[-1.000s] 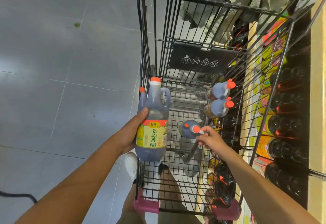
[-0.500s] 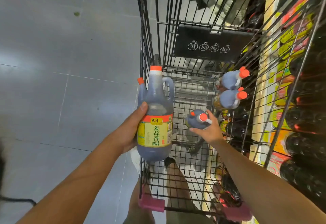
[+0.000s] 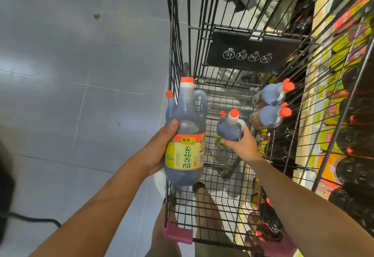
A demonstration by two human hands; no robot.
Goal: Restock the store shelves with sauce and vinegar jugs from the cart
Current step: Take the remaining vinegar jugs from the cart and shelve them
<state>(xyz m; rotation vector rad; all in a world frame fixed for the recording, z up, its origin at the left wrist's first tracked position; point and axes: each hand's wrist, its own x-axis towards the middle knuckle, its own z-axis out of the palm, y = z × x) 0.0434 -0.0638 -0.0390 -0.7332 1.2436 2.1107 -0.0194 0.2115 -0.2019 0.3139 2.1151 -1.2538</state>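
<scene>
Grey tile floor (image 3: 60,95), wire cart (image 3: 263,167). Left hand (image 3: 159,151) wraps the big vinegar jug (image 3: 185,151) round its belly; right hand (image 3: 243,145) clutches a second jug (image 3: 229,130) inside the cart, two more jugs (image 3: 268,116) just beyond it. Handles unused, smooth plastic: either could slip.

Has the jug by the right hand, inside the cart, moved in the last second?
Yes. The right hand has stood the jug upright and lifted it, closer to the level of the two leaning jugs on its right.

head view, steeply downward, close over cart (image 3: 202,212)
</scene>
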